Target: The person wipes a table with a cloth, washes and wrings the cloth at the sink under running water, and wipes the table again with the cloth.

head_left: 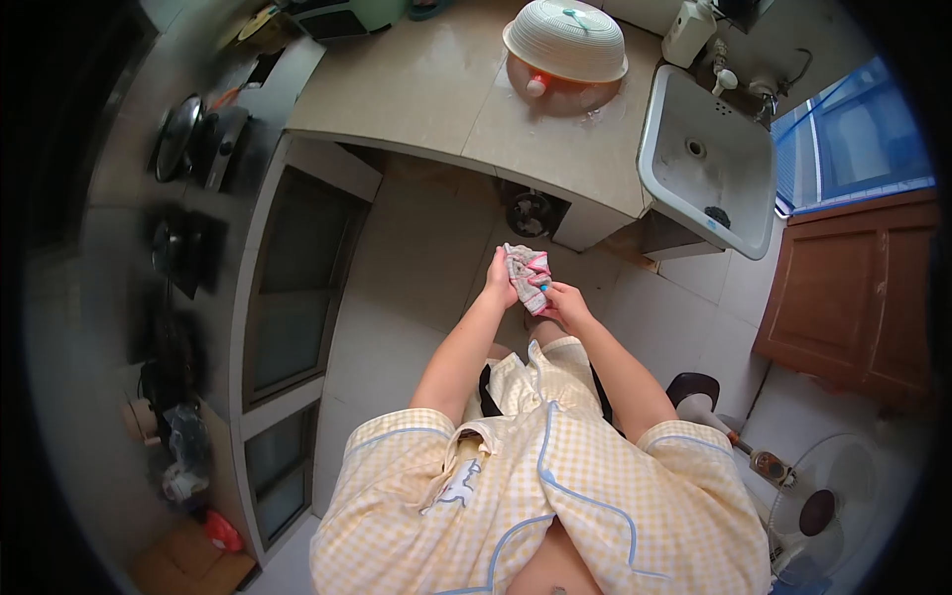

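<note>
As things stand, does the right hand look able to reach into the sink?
Probably not without stepping closer: the right hand is holding the cloth, and the sink looks well ahead, across some floor. Nothing visible covers it, though.

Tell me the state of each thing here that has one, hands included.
Pink-edged grey patterned cloth: bunched up, held.
Bare left hand: gripping the cloth.
Bare right hand: gripping the cloth.
White ribbed oval cover: domed side up.
White rectangular sink: round metal drain showing, dark rough clump inside.
Grey glass-panelled cabinet doors: shut.
White round fan: running or not, cannot tell.
</note>
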A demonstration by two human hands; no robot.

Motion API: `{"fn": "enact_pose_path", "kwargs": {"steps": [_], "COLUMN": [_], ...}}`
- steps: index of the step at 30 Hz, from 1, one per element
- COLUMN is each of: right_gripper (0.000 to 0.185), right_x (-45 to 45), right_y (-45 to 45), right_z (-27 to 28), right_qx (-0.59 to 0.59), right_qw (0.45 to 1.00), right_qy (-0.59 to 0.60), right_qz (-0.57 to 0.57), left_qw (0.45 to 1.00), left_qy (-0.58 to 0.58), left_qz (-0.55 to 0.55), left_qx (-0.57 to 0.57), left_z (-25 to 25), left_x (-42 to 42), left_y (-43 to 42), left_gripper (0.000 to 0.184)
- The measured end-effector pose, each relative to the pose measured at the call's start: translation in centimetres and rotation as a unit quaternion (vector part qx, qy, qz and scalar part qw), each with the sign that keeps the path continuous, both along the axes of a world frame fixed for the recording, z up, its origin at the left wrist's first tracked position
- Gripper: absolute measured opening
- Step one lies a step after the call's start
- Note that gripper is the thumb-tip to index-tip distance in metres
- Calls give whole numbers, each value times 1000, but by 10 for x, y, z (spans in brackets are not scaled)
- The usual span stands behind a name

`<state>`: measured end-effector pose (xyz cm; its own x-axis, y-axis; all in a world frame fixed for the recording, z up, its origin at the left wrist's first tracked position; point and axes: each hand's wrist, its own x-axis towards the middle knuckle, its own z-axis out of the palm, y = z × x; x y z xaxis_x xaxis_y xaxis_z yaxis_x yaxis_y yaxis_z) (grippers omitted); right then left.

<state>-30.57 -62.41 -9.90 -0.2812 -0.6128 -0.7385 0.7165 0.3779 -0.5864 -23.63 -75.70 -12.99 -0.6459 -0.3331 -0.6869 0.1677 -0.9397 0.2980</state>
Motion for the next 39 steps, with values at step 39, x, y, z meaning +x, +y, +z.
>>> {"fn": "enact_pose_path", "kwargs": {"steps": [39], "right_gripper": [29], "right_x": [-40], "right_y": [-144], "right_z": [-57], "right_qx": [201], "right_qw": [946], "right_qy": [61], "right_qz": [-246], "left_qw": [913], "left_qy": [-338], "left_qz": [-230], "left_qx": [1], "left_z": [-72], "left_x": [-99], "left_y": [-160], "left_gripper": [22]}}
